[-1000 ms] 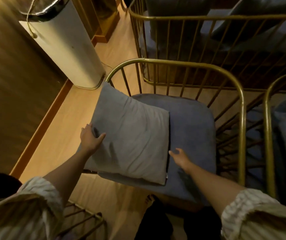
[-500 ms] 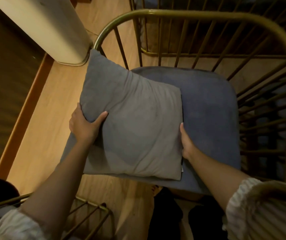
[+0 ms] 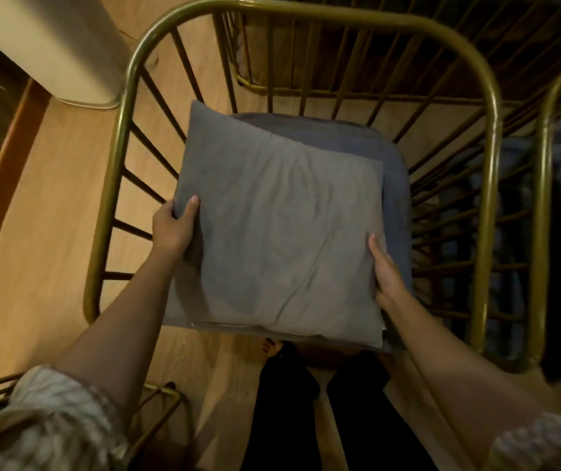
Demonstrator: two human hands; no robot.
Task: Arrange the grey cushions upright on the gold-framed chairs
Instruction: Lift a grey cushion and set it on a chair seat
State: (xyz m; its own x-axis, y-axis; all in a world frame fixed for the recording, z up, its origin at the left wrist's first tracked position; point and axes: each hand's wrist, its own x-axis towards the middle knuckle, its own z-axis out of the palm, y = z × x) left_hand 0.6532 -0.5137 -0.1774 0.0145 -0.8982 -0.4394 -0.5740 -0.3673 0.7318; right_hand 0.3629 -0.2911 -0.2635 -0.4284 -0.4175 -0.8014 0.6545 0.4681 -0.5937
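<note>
Grey cushion (image 3: 282, 232) flat (far corner tilted left), both hands' fingers clamped on its sides.

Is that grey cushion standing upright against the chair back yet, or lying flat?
Not upright: the grey cushion faces up over the seat, gripped by the left hand and right hand.

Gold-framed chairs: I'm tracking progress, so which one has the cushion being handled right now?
The middle chair, directly in front: both hands grip the grey cushion over its blue seat. The right-hand chair is untouched.
</note>
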